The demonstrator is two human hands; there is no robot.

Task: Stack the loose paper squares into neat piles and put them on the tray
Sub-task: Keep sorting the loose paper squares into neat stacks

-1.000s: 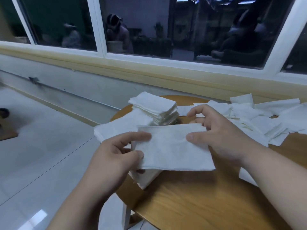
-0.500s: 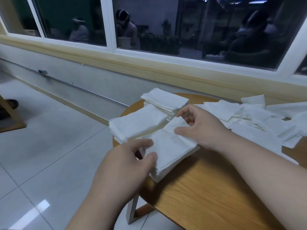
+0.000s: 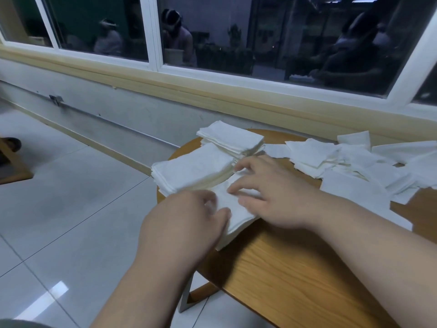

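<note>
Three piles of white paper squares stand at the left end of the round wooden table [image 3: 295,275]. The near pile [image 3: 238,218] lies under both my hands. My right hand [image 3: 269,197] presses on its top with spread fingers. My left hand [image 3: 186,223] rests on its left edge, thumb and fingertips touching the top sheet. A middle pile [image 3: 196,169] sits just behind it, and a far pile [image 3: 230,138] behind that. Loose paper squares [image 3: 354,166] lie scattered across the right side of the table. I see no tray.
The table's left edge drops to a pale tiled floor [image 3: 71,209]. A wall with a wooden sill [image 3: 212,91] and a dark window runs behind the table. Part of a wooden furniture piece [image 3: 11,166] stands at the far left.
The sheet both hands held above the table now lies on the near pile. My right hand moved down onto it, and my left hand followed to the pile's left edge.
</note>
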